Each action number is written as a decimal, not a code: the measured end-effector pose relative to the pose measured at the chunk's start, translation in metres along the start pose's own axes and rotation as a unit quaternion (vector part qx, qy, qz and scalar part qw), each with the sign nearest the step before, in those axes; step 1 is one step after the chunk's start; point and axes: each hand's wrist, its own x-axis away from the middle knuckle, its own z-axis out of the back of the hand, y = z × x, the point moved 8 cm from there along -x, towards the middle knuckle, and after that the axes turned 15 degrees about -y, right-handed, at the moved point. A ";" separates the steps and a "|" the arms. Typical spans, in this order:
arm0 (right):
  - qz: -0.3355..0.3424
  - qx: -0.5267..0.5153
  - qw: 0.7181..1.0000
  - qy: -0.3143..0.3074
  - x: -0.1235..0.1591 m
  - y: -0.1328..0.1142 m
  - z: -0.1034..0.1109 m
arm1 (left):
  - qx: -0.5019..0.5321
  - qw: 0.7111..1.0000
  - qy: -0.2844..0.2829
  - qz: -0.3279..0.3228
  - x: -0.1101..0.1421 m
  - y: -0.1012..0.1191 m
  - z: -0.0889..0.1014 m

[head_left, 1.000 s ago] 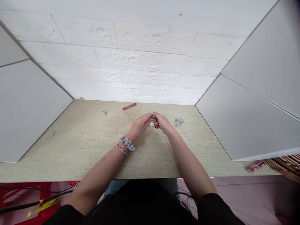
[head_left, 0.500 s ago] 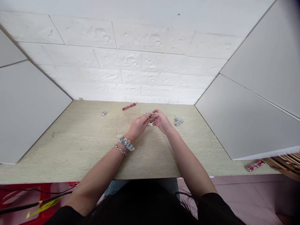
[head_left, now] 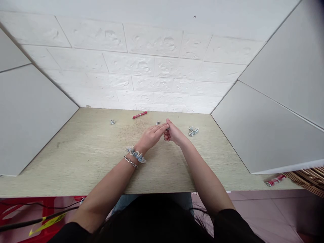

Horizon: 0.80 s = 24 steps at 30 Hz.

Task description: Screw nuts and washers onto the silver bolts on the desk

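Note:
My left hand (head_left: 151,136) and my right hand (head_left: 175,134) meet above the middle of the table. A small silvery bolt (head_left: 167,128) is pinched between their fingertips, mostly hidden by them. The fingers of my left hand lie over it from the left; those of my right hand curl round it, thumb up. Just behind my left fingertips lie small metal nuts or washers (head_left: 158,123). To the right of my right hand is a little pile of bolts (head_left: 193,131), seemingly with washers on them. Another metal fastener (head_left: 112,122) lies alone on the left.
A red marker-like stick (head_left: 139,115) lies near the white brick-patterned wall (head_left: 141,64). Grey panels (head_left: 273,125) close in both sides of the table (head_left: 83,152). At the front right are a red cylinder (head_left: 275,180) and a woven basket (head_left: 308,179).
The fingers of my right hand have curled in and its thumb has risen. My left fingers have straightened over the bolt, which is now more hidden. The loose pieces stay put.

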 end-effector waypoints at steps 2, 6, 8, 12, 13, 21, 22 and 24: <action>0.000 0.002 1.000 -0.005 0.000 0.000 -0.001 | 0.007 1.000 0.005 0.030 0.001 -0.005 -0.001; 0.032 0.002 0.999 -0.003 0.001 -0.005 -0.001 | 0.028 0.995 0.020 0.095 0.002 -0.017 -0.002; 0.064 -0.008 0.998 0.001 0.003 -0.011 -0.001 | 0.044 0.992 0.022 0.113 0.002 -0.021 -0.003; 0.111 -0.031 0.993 -0.010 0.007 -0.021 -0.006 | 0.064 0.987 0.034 0.142 0.003 -0.028 -0.002; 0.121 -0.037 0.992 -0.015 0.008 -0.022 -0.008 | 0.064 0.986 0.039 0.150 0.004 -0.029 -0.002; 0.188 -0.035 0.981 -0.006 0.010 -0.031 -0.004 | 0.077 0.975 0.058 0.200 0.006 -0.039 0.000; 0.197 -0.032 0.980 -0.005 0.010 -0.033 -0.003 | 0.082 0.973 0.057 0.209 0.006 -0.040 0.000; 0.213 -0.031 0.977 -0.001 0.011 -0.035 -0.002 | 0.093 0.969 0.054 0.222 0.006 -0.042 0.000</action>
